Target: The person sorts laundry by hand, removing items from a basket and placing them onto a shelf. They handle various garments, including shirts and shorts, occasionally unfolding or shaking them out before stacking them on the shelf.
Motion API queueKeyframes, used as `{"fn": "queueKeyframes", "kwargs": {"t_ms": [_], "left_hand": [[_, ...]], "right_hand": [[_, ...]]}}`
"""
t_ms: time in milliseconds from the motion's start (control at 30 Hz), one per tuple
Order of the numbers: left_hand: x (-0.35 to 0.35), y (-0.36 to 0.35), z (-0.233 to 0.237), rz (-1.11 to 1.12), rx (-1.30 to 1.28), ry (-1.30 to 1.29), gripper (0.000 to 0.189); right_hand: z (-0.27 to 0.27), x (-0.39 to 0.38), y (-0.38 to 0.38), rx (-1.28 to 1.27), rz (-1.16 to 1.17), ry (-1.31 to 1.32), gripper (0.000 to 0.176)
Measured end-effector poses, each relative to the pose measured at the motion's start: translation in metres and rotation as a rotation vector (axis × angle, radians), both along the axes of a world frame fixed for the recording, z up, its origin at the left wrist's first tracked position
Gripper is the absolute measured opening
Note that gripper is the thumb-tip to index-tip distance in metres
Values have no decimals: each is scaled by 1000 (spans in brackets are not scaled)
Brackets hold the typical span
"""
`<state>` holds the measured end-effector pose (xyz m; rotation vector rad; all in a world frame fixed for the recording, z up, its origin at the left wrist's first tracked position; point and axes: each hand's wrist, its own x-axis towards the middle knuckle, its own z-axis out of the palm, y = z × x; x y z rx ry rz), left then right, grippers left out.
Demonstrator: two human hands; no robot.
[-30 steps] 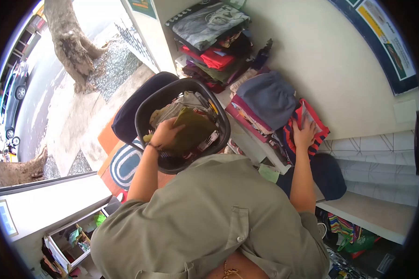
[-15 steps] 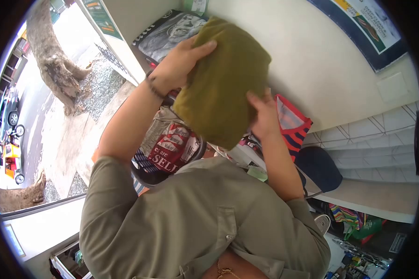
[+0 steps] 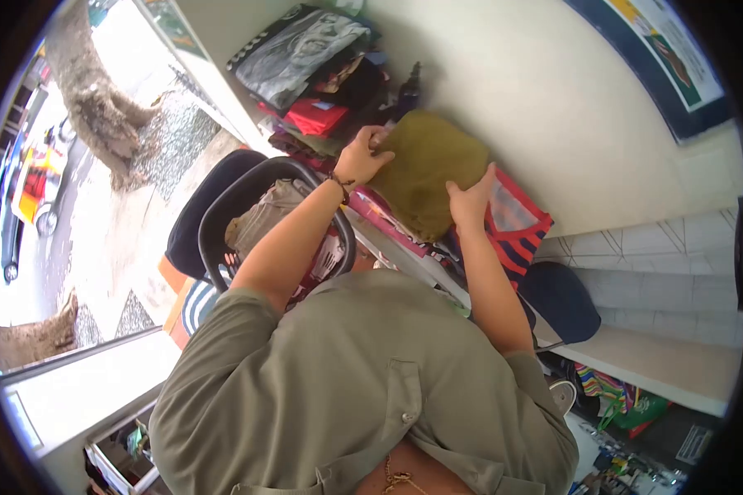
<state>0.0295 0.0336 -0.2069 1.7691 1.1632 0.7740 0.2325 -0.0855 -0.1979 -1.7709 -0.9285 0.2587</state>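
Observation:
A folded olive-green cloth (image 3: 428, 169), perhaps a shirt, lies or is held low over the white shelf by the wall. At its left edge my left hand (image 3: 365, 158) has its fingers curled on the fabric. My right hand (image 3: 472, 200) grips the opposite edge, thumb on top and fingers partly hidden. Just right of the cloth is a red-and-navy striped garment (image 3: 516, 227). Underneath and to its left, a pink-red folded garment (image 3: 388, 216) shows in part.
A tall stack of folded clothes (image 3: 305, 62) stands at the back left. A black basket (image 3: 206, 223) holding clothes is beside my left forearm. A navy cap (image 3: 563, 304) rests at the right. A framed poster (image 3: 669, 74) hangs on the wall.
Both hands have lowered the olive cloth from in front of me to the shelf area beside the striped garment. My view has shifted, showing more of the clothes stack and basket.

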Motion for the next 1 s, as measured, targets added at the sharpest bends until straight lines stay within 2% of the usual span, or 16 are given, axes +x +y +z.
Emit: {"fn": "queueKeyframes", "kwargs": {"t_ms": [33, 133, 167, 200, 233, 333, 400, 433, 467, 533, 667, 700, 733, 800, 900, 1000], "left_hand": [[-10, -9, 5, 51, 10, -77, 59], [-60, -38, -18, 123, 68, -182, 47], [-82, -54, -21, 138, 58, -71, 41], [-103, -69, -30, 167, -83, 22, 37], [-120, -85, -42, 249, -209, -30, 37], [-179, -117, -79, 292, 80, 354, 39], [-217, -122, -84, 337, 153, 606, 46], [-221, -125, -70, 416, 84, 756, 57], [-237, -121, -88, 448, 127, 755, 66], [-260, -111, -99, 395, 184, 802, 69], [-267, -115, -112, 226, 348, 785, 54], [-258, -120, -106, 116, 324, 751, 48], [-252, -123, -115, 100, 291, 725, 52], [-231, -129, -129, 263, 166, 649, 53], [-204, -130, -122, 288, 45, 795, 57], [-190, -137, -135, 332, -96, 776, 60]], "right_hand": [[6, -10, -2, 15, -35, -350, 68], [36, -37, -6, -229, 156, -772, 76], [21, -39, -5, -387, 290, -890, 72], [6, -43, -4, -395, 300, -920, 71], [-7, -46, -5, -404, 306, -954, 71], [-15, -50, -7, -411, 292, -1008, 68], [-18, -48, -8, -399, 285, -1019, 67], [-19, -48, -8, -394, 280, -1027, 67], [-21, -48, -8, -391, 278, -1032, 67], [-22, -49, -8, -386, 271, -1043, 67], [-24, -49, -7, -372, 264, -1057, 66], [-25, -49, -8, -370, 262, -1058, 66], [-25, -50, -8, -368, 261, -1059, 66], [-26, -50, -8, -361, 257, -1064, 66], [-27, -50, -8, -352, 254, -1070, 66], [-27, -50, -8, -350, 258, -1066, 66]]}}
